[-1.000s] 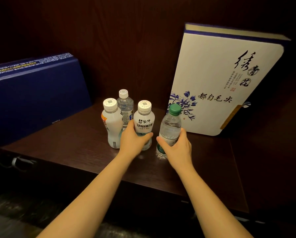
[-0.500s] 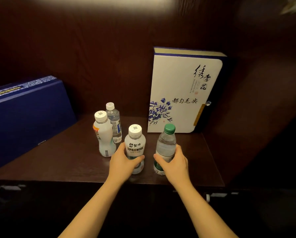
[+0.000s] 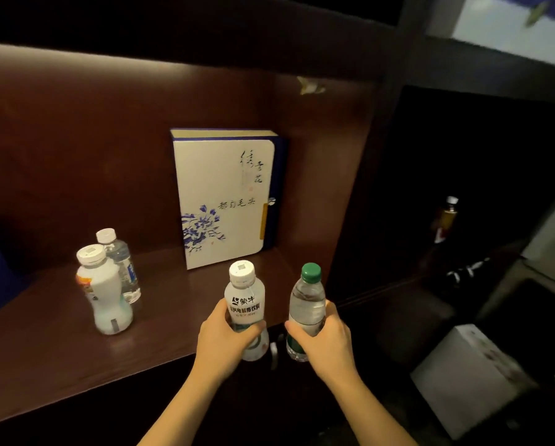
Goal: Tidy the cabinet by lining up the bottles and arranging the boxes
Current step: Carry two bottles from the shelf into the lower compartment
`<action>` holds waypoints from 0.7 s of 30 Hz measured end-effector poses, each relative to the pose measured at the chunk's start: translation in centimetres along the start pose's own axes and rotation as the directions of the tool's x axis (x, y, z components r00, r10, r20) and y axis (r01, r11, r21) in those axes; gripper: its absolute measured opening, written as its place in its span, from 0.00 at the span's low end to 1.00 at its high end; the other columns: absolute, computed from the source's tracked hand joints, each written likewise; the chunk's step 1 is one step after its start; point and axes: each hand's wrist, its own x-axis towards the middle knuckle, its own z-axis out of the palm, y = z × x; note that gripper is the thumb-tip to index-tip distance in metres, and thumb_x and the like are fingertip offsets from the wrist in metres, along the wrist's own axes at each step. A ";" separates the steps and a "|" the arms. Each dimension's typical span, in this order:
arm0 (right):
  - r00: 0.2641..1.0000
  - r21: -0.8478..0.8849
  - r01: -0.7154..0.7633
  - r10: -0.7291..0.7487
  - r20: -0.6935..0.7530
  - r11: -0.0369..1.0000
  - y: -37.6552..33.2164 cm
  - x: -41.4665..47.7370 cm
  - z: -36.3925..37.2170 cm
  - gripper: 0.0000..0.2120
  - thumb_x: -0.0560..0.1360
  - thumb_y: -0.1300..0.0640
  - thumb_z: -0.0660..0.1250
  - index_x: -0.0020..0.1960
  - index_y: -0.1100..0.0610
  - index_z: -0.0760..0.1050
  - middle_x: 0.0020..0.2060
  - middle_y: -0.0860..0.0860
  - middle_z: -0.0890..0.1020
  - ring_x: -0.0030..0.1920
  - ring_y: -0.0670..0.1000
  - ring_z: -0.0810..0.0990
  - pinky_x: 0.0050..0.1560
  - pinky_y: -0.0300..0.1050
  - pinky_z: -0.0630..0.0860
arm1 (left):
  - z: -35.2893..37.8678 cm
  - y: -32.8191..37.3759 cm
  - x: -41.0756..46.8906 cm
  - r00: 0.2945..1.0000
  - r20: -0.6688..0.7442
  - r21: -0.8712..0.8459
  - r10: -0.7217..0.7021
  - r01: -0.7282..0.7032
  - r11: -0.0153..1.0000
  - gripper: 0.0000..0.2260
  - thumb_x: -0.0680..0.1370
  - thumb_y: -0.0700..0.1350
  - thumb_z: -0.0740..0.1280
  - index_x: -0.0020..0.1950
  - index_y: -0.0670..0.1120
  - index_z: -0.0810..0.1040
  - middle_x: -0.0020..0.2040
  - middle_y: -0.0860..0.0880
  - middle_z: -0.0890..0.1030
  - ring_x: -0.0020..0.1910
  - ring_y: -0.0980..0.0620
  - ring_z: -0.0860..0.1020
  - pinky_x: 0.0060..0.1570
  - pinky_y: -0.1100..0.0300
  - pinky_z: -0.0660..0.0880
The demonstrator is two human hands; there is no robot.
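Both held bottles have come forward off the shelf (image 3: 60, 365) edge (upright, side by side). Left hand (image 3: 224, 342) clamps the white bottle (image 3: 245, 304), right hand (image 3: 326, 342) the green-capped bottle (image 3: 306, 304); the remaining pair (image 3: 108, 284) stands at lower left, nearer the left hand.

Dim overall, warm brownish cast. Brightest along a soft strip of light under the upper shelf (image 3: 141, 59), fading down the cabinet back panel (image 3: 92, 149). Well lit: the white box (image 3: 224, 194) and both forearms. Small dull reflections on the shelf (image 3: 60, 365) around the white bottle (image 3: 104, 291). Near-black to the right, details in the side compartment (image 3: 462, 220) barely readable. Pale washed-out patch at top right (image 3: 507, 24), smeared. Slight softness and motion blur throughout, text on the box fuzzy. Strong wide-angle bending at the edges, shelf lines curved and tilted.
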 end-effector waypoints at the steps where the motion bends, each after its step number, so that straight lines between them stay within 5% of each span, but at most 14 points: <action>1: 1.000 -0.011 0.003 -0.003 -0.020 1.000 0.1 -0.4 -1.1 0.22 0.63 0.43 0.79 0.53 0.40 0.74 0.43 0.40 0.84 0.48 0.35 0.82 0.41 0.29 0.76 | 0.9 0.4 -0.2 1.000 0.025 -0.013 0.016 -0.016 1.000 0.21 0.63 0.54 0.78 0.53 0.61 0.76 0.50 0.66 0.82 0.50 0.66 0.80 0.48 0.62 0.78; 5: 0.992 -0.038 0.002 -0.007 -0.125 0.999 0.9 -1.9 -6.6 0.23 0.64 0.41 0.78 0.55 0.40 0.74 0.47 0.34 0.83 0.49 0.35 0.82 0.44 0.31 0.78 | 5.2 2.8 -1.5 0.984 0.149 -0.070 0.097 -0.088 0.994 0.22 0.63 0.54 0.78 0.54 0.64 0.75 0.51 0.71 0.80 0.51 0.69 0.79 0.46 0.67 0.77; 13: 0.945 -0.052 -0.068 0.047 -0.323 0.996 4.1 -2.9 -16.6 0.28 0.62 0.37 0.78 0.58 0.33 0.70 0.50 0.32 0.82 0.52 0.33 0.80 0.47 0.31 0.77 | 15.0 7.3 -3.2 0.921 0.344 -0.140 0.181 -0.140 0.980 0.29 0.65 0.55 0.79 0.61 0.62 0.69 0.53 0.63 0.82 0.53 0.67 0.79 0.47 0.64 0.78; 21: 0.917 -0.019 -0.061 0.048 -0.396 0.998 8.7 -0.2 -26.2 0.27 0.63 0.40 0.78 0.57 0.35 0.71 0.52 0.26 0.79 0.51 0.31 0.80 0.45 0.25 0.75 | 26.5 11.1 -2.0 0.906 0.383 -0.081 0.183 -0.164 0.983 0.30 0.63 0.53 0.81 0.56 0.65 0.67 0.50 0.61 0.82 0.48 0.67 0.79 0.42 0.69 0.76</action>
